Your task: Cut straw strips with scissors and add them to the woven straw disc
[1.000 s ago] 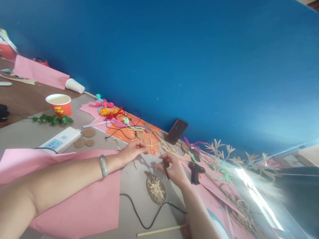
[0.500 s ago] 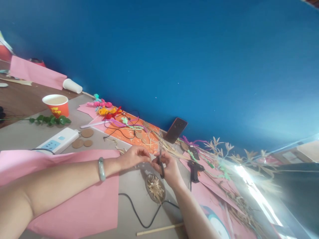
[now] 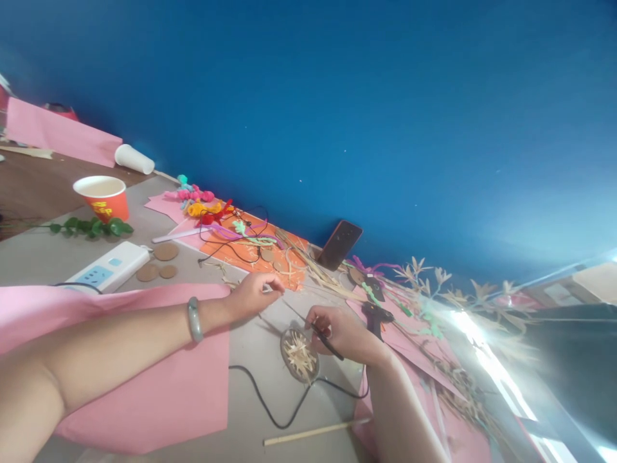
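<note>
My left hand (image 3: 255, 297), with a jade-like bangle (image 3: 195, 319) at the wrist, is closed in a pinch above the grey table. Anything between its fingertips is too small to make out. To the right, my right hand (image 3: 342, 333) is closed around the dark handles of a pair of scissors (image 3: 328, 342), whose thin blades point up and left towards my left fingertips. Just below the scissors, a small oval dish (image 3: 285, 361) holds short pale straw-like pieces (image 3: 301, 354). A gap separates the two hands.
Behind the hands, a phone (image 3: 340, 245) leans against the blue wall (image 3: 308, 116). A black glue gun (image 3: 376, 316) lies right of my right hand. Leftward are a power strip (image 3: 113, 267), wooden discs (image 3: 166, 251) and a paper cup (image 3: 114, 204). A black cable (image 3: 260, 402) crosses the front.
My right hand has moved right and down, away from my left hand, and the scissors have swung from nearly upright to pointing up-left. My left hand stays pinched, shifted slightly left and up.
</note>
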The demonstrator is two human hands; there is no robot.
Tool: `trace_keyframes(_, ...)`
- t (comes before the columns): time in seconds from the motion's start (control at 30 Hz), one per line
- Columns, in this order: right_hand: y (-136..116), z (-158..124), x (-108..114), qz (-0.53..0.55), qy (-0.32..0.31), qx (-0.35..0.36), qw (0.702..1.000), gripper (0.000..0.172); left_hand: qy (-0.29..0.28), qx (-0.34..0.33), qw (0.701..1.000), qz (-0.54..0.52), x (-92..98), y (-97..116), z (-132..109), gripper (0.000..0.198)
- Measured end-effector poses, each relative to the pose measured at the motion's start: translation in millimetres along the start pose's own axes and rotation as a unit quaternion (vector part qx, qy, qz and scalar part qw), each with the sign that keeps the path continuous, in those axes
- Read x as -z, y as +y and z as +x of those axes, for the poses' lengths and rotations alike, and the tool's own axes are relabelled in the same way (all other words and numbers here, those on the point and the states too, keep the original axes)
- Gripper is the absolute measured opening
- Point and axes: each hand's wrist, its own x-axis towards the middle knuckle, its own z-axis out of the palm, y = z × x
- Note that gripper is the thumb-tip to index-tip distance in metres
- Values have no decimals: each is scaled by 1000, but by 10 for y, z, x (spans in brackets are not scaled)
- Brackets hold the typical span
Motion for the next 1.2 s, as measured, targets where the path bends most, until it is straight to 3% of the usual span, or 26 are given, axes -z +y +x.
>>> trace_keyframes(0.2, 19, -17, 42, -34, -34, -20, 999, 21, 6, -22, 999, 39, 9, -17, 6, 15)
trace_keyframes(0.3, 33, -20, 110, -8, -16, -31, 999, 21, 9, -47, 996, 69, 12, -57, 27, 15)
trace_keyframes(0.43, 164, 73, 143, 63, 105, -48, 991, 21, 21, -59, 991, 118, 18, -103, 45, 14)
trace_keyframes(0.57, 332, 202, 142, 158, 248, -43, 955, 32, 13, -63, 989, 137, 21, -99, 35, 15)
trace_keyframes(0.73, 427, 332, 136, 101, 399, -45, 910, 34, -5, -79, 983, 165, 1, -92, 29, 16)
trace_keyframes(0.9, 525, 583, 145, -26, 427, -45, 903, 32, -11, -92, 981, 172, -25, -138, 36, 17)
trace_keyframes(1.2, 614, 1136, 222, -165, 414, -83, 891, 25, -24, -92, 982, 163, -53, -175, 37, 20)
